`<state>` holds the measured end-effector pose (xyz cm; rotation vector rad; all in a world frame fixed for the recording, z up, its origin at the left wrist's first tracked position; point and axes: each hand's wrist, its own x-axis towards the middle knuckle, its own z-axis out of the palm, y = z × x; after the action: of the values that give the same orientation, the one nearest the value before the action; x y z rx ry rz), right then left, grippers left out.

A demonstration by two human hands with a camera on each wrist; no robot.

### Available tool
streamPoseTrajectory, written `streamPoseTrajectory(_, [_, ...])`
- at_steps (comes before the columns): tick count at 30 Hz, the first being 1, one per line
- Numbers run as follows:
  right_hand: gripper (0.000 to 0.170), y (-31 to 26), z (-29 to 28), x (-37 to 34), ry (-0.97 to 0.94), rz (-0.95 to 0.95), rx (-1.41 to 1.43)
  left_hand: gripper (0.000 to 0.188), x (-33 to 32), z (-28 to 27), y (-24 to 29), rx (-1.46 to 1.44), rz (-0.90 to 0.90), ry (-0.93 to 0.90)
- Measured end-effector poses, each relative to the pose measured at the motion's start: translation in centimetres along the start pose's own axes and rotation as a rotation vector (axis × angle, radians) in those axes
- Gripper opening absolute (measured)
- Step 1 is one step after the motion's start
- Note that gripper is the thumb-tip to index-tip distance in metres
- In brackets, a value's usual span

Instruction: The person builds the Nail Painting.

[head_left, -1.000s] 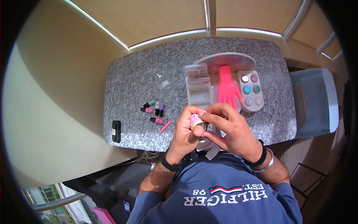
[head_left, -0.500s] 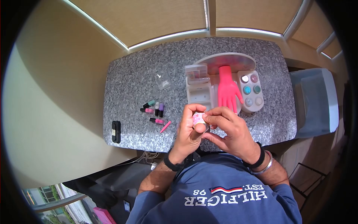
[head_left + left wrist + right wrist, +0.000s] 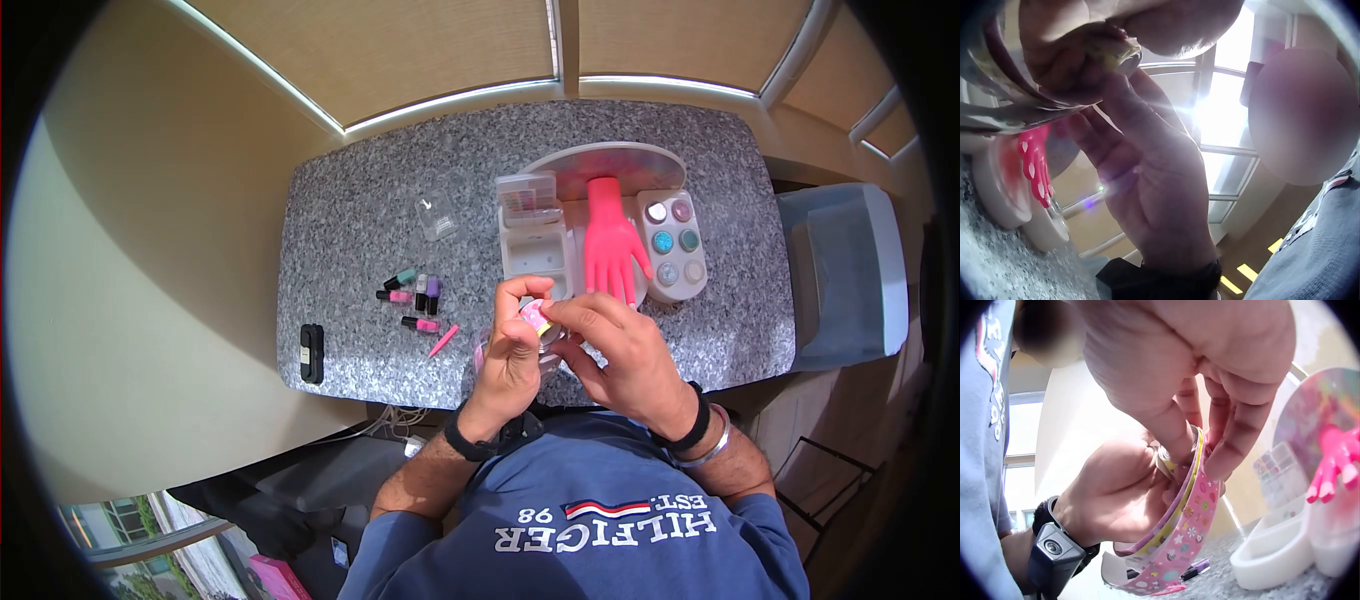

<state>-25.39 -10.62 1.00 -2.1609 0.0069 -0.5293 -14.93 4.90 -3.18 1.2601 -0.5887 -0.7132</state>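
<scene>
A loosely coiled set of patterned sticker strips [image 3: 1194, 525], pink, yellow and purple with stars and flowers, is between both hands above the table's front edge. My left hand [image 3: 508, 372] grips the coil, its index finger bent over the top. The thumb and fingertips of my right hand [image 3: 632, 345] pinch the strips' upper edge in the right wrist view. An outer pink strip loops down loose there. Just beyond the hands, a pink model hand [image 3: 606, 235] lies on a white manicure stand [image 3: 535, 232].
Several small nail polish bottles [image 3: 428, 325] lie left of the hands, beside a pink stick [image 3: 443, 341]. Behind them is clear plastic packaging [image 3: 437, 215]. The stand carries glitter pots [image 3: 663, 241]. A black device [image 3: 312, 352] sits at the left edge; a translucent bin [image 3: 850, 270] stands right.
My left thumb has drawn back off the coil's end. The white strip end that hung below the hands has gone from there, and a loop now shows left of my left hand.
</scene>
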Motion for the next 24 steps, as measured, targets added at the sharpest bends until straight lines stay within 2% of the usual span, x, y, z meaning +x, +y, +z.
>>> streamPoseTrajectory(5, [0.055, -0.8, -0.2, 0.3, 0.019, -0.044, -0.051, 0.098, -0.1, -0.2, 0.0, 0.019, -0.037, -0.008])
streamPoseTrajectory(13, [0.049, -0.3, 0.5, 0.1, 0.052, 0.000, -0.093, 0.101, -0.3, 0.2, 0.7, -0.073, -0.042, -0.090])
streamPoseTrajectory(16, [0.048, -0.3, 0.3, 0.1, 0.050, 0.010, -0.080, 0.093, -0.3, 0.2, 0.9, -0.037, 0.040, -0.112])
streamPoseTrajectory(19, [0.048, -0.3, 0.0, 0.2, 0.048, 0.003, -0.070, 0.091, -0.5, -0.4, 0.4, -0.013, 0.022, -0.152])
streamPoseTrajectory(24, [0.049, 0.0, 0.0, 0.0, 0.040, 0.009, -0.061, 0.082, -0.4, -1.1, -0.1, 0.195, 0.051, -0.171])
